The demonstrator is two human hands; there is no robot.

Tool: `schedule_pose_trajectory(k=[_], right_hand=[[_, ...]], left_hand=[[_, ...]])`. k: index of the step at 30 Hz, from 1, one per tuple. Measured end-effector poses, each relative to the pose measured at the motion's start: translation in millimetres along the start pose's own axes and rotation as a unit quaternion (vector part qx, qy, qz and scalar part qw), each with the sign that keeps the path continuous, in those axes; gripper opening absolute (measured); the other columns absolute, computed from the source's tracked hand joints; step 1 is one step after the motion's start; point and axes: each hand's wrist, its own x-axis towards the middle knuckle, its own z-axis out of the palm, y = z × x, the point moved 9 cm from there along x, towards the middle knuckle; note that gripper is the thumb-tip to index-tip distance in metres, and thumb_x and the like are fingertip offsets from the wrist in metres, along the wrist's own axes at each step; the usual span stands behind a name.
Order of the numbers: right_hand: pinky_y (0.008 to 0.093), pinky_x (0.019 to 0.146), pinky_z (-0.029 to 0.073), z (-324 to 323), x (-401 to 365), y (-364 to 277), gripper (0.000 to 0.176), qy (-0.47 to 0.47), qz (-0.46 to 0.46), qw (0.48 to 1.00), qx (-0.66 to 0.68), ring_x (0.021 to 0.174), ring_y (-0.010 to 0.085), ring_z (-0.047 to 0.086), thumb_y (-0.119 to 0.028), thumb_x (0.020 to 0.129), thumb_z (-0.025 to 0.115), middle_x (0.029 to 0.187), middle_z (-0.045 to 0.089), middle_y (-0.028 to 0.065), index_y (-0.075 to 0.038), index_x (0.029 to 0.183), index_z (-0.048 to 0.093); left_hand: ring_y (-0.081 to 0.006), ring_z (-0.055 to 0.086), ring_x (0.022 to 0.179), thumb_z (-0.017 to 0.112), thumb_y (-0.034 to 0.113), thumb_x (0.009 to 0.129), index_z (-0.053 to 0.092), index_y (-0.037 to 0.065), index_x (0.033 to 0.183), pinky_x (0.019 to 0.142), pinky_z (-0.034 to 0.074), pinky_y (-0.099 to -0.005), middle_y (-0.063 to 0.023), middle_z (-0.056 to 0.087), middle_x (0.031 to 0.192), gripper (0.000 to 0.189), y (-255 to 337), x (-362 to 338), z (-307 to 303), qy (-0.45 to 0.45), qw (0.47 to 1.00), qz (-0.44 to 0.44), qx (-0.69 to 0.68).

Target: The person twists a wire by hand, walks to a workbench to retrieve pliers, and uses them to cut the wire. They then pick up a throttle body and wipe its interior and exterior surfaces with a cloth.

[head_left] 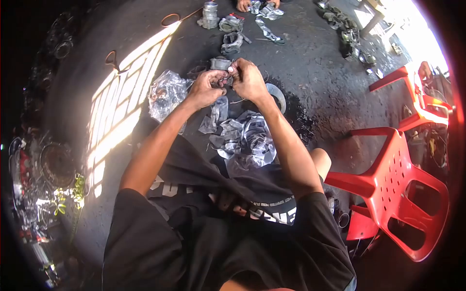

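My left hand [206, 90] and my right hand [249, 80] meet in front of me, fingers closed in a pinch around something small and dark. What it is I cannot tell. Just beyond the fingertips is a grey metal part [221, 64] with a flat top face. A thin strand hangs below my right hand. Left of my wrists lies a crumpled clear plastic bag [167, 93]. Nearer my lap, a heap of crumpled grey plastic sheeting [251, 138] spreads over the floor. A flat grey ring [276, 97] lies partly behind my right forearm.
Farther out stand several metal castings [232, 42] and a cylindrical metal part [209, 17]. Another person's hands [257, 6] handle plastic strips at the top. Red plastic chairs [388, 179] stand at right. More metal parts [349, 39] line the upper right; machine parts crowd the left edge.
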Motion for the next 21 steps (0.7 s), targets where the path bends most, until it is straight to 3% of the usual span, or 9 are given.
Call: schedule_pose_trajectory(k=[1,3,7,9,13,15,17,18,21], right_hand=[[0.05,0.079,0.048,-1.1,2.8,-1.6,0.013,0.002,0.003,1.0,-0.01,0.09,0.046,0.061,-0.012,0.088,0.065,0.084,0.066,0.023,0.0,0.089,0.061],[0.0452,0.079,0.049,9.1,2.3,20.8,0.014,-0.055,0.133,0.99,0.002,0.087,0.0386,0.066,-0.012,0.089,0.065,0.086,0.066,0.0243,0.002,0.09,0.061],[0.0401,0.079,0.049,28.6,5.5,49.9,0.017,-0.112,0.187,0.975,0.049,0.086,0.0266,0.068,-0.013,0.09,0.066,0.088,0.069,0.023,0.004,0.093,0.063],[0.0364,0.078,0.048,28.5,8.3,48.9,0.019,-0.134,0.199,0.969,0.057,0.083,0.0172,0.063,-0.014,0.091,0.066,0.086,0.069,0.0178,0.005,0.093,0.063],[0.0313,0.075,0.046,11.2,5.6,36.6,0.023,-0.127,0.252,0.953,0.105,0.078,0.0144,0.057,-0.018,0.098,0.062,0.08,0.064,0.0115,0.005,0.097,0.064],[0.0303,0.073,0.046,9.2,-0.3,39.5,0.025,-0.117,0.254,0.952,0.123,0.078,0.0143,0.057,-0.023,0.099,0.063,0.082,0.064,0.0102,0.002,0.1,0.066],[0.0314,0.075,0.048,-13.2,2.1,13.2,0.027,-0.057,0.154,0.986,0.001,0.082,0.0175,0.061,-0.027,0.098,0.064,0.091,0.065,0.0112,-0.001,0.105,0.068],[0.0345,0.08,0.05,-16.9,3.2,-8.0,0.026,-0.054,0.088,0.995,-0.018,0.091,0.024,0.064,-0.025,0.096,0.066,0.101,0.067,0.0128,-0.004,0.111,0.069],[0.0313,0.08,0.05,-11.5,-2.3,-22.1,0.029,-0.114,0.045,0.99,-0.072,0.099,0.0211,0.065,-0.023,0.096,0.067,0.112,0.068,0.0108,-0.006,0.119,0.068]], left_hand=[[-0.0094,0.054,0.095,0.063,-0.016,0.074,0.062,0.0,0.124,0.08,0.052,-0.026,-0.0029,0.063,0.114,0.052,2.6,0.2,3.2,-0.006,1.0,0.005,-0.007],[-0.0082,0.053,0.094,0.064,-0.015,0.074,0.063,0.0,0.119,0.08,0.051,-0.0261,-0.0011,0.062,0.11,0.048,-7.1,1.2,2.6,0.026,0.996,-0.034,-0.081],[-0.0067,0.054,0.093,0.065,-0.015,0.074,0.063,0.001,0.113,0.081,0.052,-0.0259,0.0014,0.06,0.103,0.043,-32.6,11.3,4.7,0.014,0.996,0.007,-0.088],[-0.0063,0.056,0.091,0.069,-0.008,0.081,0.064,-0.001,0.113,0.081,0.052,-0.0245,0.0005,0.063,0.102,0.034,-36.7,11.6,7.8,0.003,0.985,0.0,-0.174],[-0.0059,0.061,0.089,0.069,0.017,0.095,0.066,-0.002,0.116,0.076,0.051,-0.0216,-0.0057,0.068,0.104,0.028,-15.2,15.0,-3.9,0.04,0.988,0.102,-0.105],[-0.0054,0.062,0.087,0.066,0.015,0.097,0.066,-0.001,0.116,0.074,0.05,-0.0214,-0.0059,0.068,0.104,0.025,-25.6,17.0,2.2,0.016,0.991,0.064,-0.114],[-0.0049,0.061,0.083,0.063,0.014,0.099,0.066,-0.001,0.115,0.073,0.05,-0.0213,-0.0043,0.068,0.1,0.023,-27.3,16.7,3.2,0.019,0.985,0.068,-0.155],[-0.0049,0.061,0.084,0.062,0.013,0.099,0.066,-0.001,0.114,0.073,0.05,-0.0212,-0.0031,0.067,0.098,0.021,-23.3,15.2,-2.4,0.034,0.985,0.105,-0.131],[-0.0045,0.06,0.084,0.06,0.013,0.1,0.067,-0.001,0.113,0.073,0.049,-0.0209,-0.0001,0.064,0.094,0.02,-17.4,9.4,-8.4,0.058,0.977,0.172,-0.109]])
